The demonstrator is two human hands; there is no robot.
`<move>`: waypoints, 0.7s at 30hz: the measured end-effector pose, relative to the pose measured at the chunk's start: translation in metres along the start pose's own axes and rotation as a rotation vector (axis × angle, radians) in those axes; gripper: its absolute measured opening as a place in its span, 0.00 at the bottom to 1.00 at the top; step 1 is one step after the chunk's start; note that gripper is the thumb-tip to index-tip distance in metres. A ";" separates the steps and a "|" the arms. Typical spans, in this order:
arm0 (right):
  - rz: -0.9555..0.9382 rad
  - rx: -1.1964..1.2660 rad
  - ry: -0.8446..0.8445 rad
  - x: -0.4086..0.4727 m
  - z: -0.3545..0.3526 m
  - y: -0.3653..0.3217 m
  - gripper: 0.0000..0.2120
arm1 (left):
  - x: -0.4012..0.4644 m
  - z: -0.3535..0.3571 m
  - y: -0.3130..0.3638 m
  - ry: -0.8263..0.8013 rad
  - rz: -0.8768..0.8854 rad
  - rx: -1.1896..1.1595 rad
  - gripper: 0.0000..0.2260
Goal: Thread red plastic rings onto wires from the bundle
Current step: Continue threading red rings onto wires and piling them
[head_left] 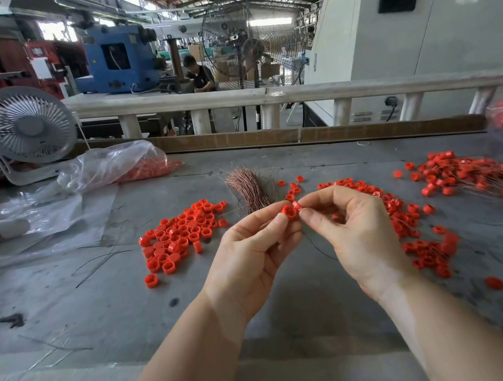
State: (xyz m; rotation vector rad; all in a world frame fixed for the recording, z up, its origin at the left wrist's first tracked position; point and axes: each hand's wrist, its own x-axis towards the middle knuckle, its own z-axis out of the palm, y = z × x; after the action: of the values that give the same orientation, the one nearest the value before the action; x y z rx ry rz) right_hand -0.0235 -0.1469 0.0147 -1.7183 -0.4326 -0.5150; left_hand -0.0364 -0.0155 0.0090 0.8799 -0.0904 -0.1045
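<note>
Red ring (pixel 289 211) pinched by left hand (pixel 251 254), just before wire bundle (pixel 248 190).
Pinching a second ring (pixel 296 205) beside it: right hand (pixel 351 233).

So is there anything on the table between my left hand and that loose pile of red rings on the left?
Nothing visible. The left hand pinches a red ring, and only bare table lies between it and the pile of rings.
</note>
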 end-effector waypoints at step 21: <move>-0.126 -0.116 0.005 -0.001 0.001 -0.002 0.15 | 0.000 -0.001 0.001 0.003 0.001 -0.007 0.08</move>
State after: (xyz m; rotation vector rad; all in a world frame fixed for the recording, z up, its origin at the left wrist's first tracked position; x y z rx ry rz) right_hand -0.0259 -0.1452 0.0156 -1.8083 -0.5177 -0.6461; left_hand -0.0359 -0.0146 0.0094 0.8730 -0.0879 -0.1023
